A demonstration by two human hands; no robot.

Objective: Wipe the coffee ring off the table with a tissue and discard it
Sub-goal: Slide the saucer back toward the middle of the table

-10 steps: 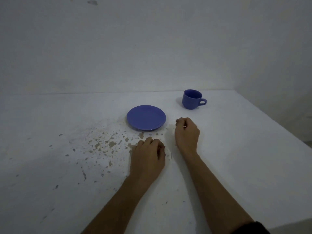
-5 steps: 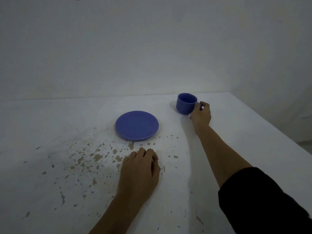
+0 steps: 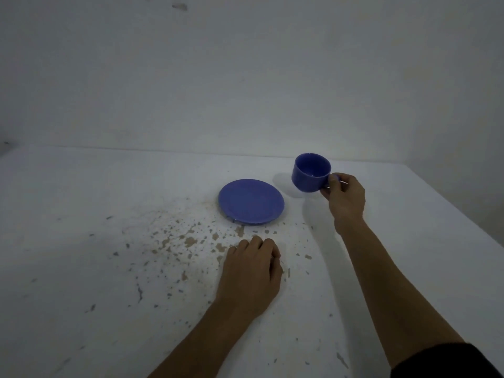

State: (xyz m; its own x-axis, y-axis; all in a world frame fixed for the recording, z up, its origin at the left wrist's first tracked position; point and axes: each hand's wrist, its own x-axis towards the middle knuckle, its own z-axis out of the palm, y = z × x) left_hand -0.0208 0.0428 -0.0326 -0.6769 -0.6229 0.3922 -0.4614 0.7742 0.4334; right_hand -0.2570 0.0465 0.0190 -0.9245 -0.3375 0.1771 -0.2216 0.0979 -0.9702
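Observation:
A blue cup (image 3: 311, 171) hangs tilted a little above the white table (image 3: 409, 241), its shadow on the surface below. My right hand (image 3: 345, 197) grips it by the handle. To its left lies a blue saucer (image 3: 251, 201), flat on the table. My left hand (image 3: 252, 274) rests knuckles-up on the table in front of the saucer, fingers curled under; whether it holds anything is hidden. No tissue shows. Brown flecks and stains (image 3: 188, 241) spread over the table left of that hand.
A white wall (image 3: 245, 77) stands right behind the table. The table's right edge (image 3: 469, 214) runs diagonally toward me. The tabletop paint is chipped in many small spots.
My right hand reached from near the saucer to the cup, took its handle and lifted it off the table. My left hand stayed in place.

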